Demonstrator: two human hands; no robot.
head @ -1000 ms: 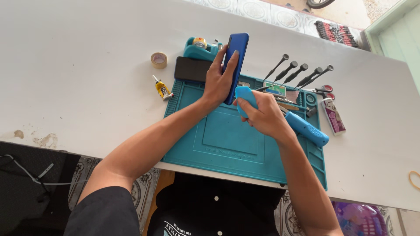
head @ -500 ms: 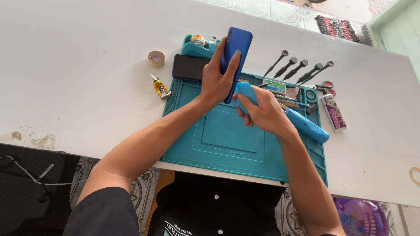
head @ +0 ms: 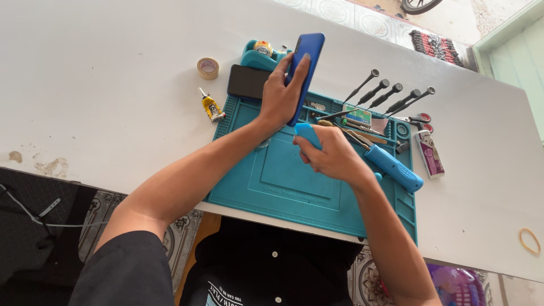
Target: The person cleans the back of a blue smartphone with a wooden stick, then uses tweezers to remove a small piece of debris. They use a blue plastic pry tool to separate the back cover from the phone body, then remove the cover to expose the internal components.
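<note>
Head view: left hand (head: 281,96) grips blue phone (head: 306,68).

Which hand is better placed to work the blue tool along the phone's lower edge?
Right. The right hand grips the blue tool beside the upright blue phone; the left hand steadies that phone.

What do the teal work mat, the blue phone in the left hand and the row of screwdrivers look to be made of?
Work mat: probably silicone or soft rubber, matte teal, with moulded ridges and compartments. Blue phone, held upright by the left hand: back looks like smooth plastic, or a case; can't tell which. Screwdrivers: dark handles with thin grey shafts, likely metal.
</note>
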